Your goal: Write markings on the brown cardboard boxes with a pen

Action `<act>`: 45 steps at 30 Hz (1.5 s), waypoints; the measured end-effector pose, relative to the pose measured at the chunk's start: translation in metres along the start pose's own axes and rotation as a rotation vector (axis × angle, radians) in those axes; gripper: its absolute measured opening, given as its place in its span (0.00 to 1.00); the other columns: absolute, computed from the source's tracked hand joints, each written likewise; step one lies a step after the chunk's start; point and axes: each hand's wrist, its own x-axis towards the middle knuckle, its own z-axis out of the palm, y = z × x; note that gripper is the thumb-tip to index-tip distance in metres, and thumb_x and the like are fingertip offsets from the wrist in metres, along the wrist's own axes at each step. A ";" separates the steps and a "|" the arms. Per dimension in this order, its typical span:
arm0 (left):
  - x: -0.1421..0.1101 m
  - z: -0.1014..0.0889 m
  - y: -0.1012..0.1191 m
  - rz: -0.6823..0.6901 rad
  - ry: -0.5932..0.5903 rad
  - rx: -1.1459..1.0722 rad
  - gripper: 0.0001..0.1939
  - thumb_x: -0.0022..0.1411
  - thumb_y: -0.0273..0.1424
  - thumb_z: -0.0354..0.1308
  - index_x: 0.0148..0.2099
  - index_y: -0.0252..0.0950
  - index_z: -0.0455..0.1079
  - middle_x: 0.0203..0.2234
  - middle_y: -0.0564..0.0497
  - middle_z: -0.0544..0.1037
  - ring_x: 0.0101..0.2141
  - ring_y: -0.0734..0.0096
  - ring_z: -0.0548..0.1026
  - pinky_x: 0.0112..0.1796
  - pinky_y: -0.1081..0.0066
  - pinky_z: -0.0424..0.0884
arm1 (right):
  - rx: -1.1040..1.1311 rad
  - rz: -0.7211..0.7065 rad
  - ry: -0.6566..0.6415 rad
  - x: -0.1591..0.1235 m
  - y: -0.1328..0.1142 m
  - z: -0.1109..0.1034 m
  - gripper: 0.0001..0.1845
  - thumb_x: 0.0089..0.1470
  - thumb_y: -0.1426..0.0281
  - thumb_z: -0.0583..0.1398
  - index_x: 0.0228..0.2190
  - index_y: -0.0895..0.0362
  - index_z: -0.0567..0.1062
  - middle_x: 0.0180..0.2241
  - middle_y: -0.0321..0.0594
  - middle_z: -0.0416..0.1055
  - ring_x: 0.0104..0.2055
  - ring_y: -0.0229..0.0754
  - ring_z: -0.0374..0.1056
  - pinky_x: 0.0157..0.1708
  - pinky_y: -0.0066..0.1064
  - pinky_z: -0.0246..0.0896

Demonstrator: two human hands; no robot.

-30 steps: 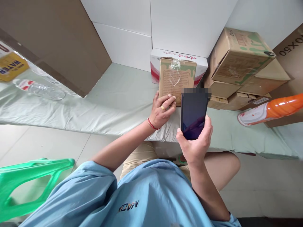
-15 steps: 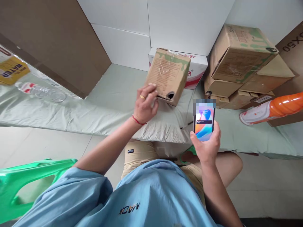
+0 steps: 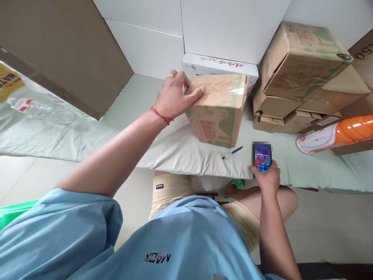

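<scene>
My left hand (image 3: 175,95) grips the upper left edge of a small brown cardboard box with green print (image 3: 219,107), which rests tilted on the pale green sheet (image 3: 163,147). Its fingers curl over the box's top and the thumb lies along the edge. My right hand (image 3: 266,179) holds a phone (image 3: 262,157) with a lit screen low over the sheet's front edge, near my knee. A black pen (image 3: 233,151) lies on the sheet between the box and the phone.
A white box with red print (image 3: 215,64) stands behind the held box. Stacked cardboard boxes (image 3: 300,74) sit at the right, with an orange and white spray can (image 3: 335,134) lying beside them. A large brown carton (image 3: 58,50) and a plastic bottle (image 3: 40,111) are at the left.
My left hand lifted the small box off its end and turned it over onto another side, farther back. My right hand lowered the phone toward the sheet's edge, and its screen lit up.
</scene>
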 end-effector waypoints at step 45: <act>-0.262 -0.064 0.119 -1.477 0.217 -1.103 0.42 0.45 0.55 0.82 0.58 0.46 0.74 0.50 0.47 0.83 0.44 0.57 0.83 0.38 0.61 0.85 | 0.596 -1.211 -0.273 -0.149 -0.124 0.009 0.25 0.71 0.72 0.61 0.65 0.47 0.74 0.67 0.41 0.73 0.69 0.51 0.64 0.70 0.52 0.64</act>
